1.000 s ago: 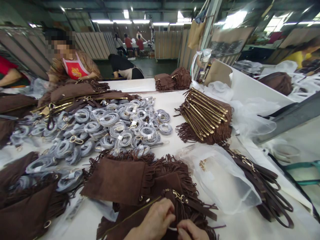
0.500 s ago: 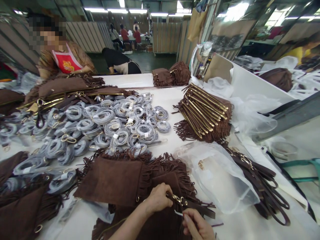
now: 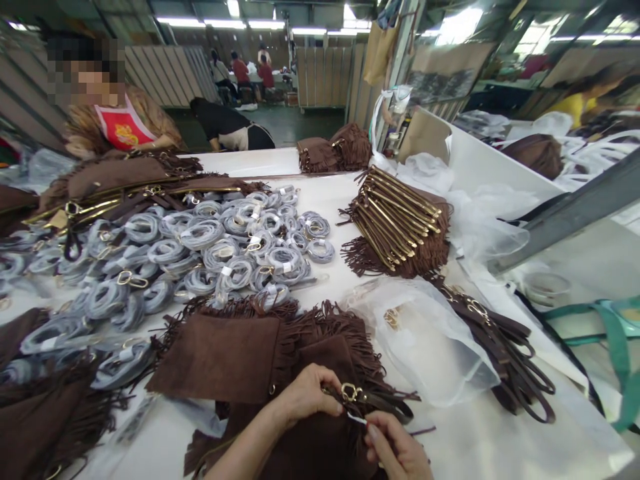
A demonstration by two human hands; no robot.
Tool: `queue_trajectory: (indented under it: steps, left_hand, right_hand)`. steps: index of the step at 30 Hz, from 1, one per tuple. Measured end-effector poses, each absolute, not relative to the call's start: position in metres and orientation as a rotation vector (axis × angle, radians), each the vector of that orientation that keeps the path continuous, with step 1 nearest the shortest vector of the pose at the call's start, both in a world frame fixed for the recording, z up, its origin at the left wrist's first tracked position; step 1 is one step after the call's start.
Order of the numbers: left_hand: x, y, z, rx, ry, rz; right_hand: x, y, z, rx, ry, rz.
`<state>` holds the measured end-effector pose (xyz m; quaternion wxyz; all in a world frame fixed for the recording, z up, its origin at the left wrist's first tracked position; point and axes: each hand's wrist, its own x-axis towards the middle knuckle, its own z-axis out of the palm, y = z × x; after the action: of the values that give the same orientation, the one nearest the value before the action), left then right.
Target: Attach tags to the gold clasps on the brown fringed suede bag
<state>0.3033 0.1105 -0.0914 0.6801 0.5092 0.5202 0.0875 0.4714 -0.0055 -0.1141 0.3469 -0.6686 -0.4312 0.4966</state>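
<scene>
My left hand (image 3: 313, 393) is closed, pinching the end of a dark brown wrist strap (image 3: 395, 405) beside its gold clasp (image 3: 353, 392). Between the fingertips of my right hand (image 3: 395, 443) is a thin white-tipped tool (image 3: 356, 419), its exact kind unclear. The tip points at the left fingertips; whether it touches the strap I cannot tell. Under both hands lies a dark brown fringed bag (image 3: 300, 447), partly covered by my arms. Another brown fringed bag (image 3: 215, 357) lies flat just left of my left hand.
Coiled grey-wrapped straps (image 3: 235, 257) cover the left of the table. Stacked bags with gold zips (image 3: 400, 223) stand behind. At right lie a clear plastic bag (image 3: 435, 353) and loose brown straps (image 3: 505, 367). A person in a red apron (image 3: 125, 127) is across the table.
The white-tipped tool in my right hand has come closer to my left fingertips. The gold clasp has turned slightly. The whole view has shifted a little.
</scene>
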Motion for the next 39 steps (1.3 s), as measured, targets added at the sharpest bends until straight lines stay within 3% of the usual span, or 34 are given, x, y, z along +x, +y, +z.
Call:
queue_trajectory:
  steps: [9,19,27,39]
  left_hand:
    - [0.311,0.104,-0.093,1.155,1.242,0.17]
    - [0.307,0.099,-0.087,1.136,1.174,0.23]
    - [0.3,0.096,-0.085,1.113,1.122,0.248]
    - [0.299,0.095,-0.093,1.148,1.178,0.276]
  right_hand:
    - [0.469,-0.01,-0.116,-1.707,-1.386,0.909]
    - [0.453,-0.012,-0.111,-1.648,-1.505,0.613]
    - [0.45,-0.015,-0.108,-1.602,-1.54,0.567]
    - [0.441,0.001,-0.104,-1.506,-1.904,0.097]
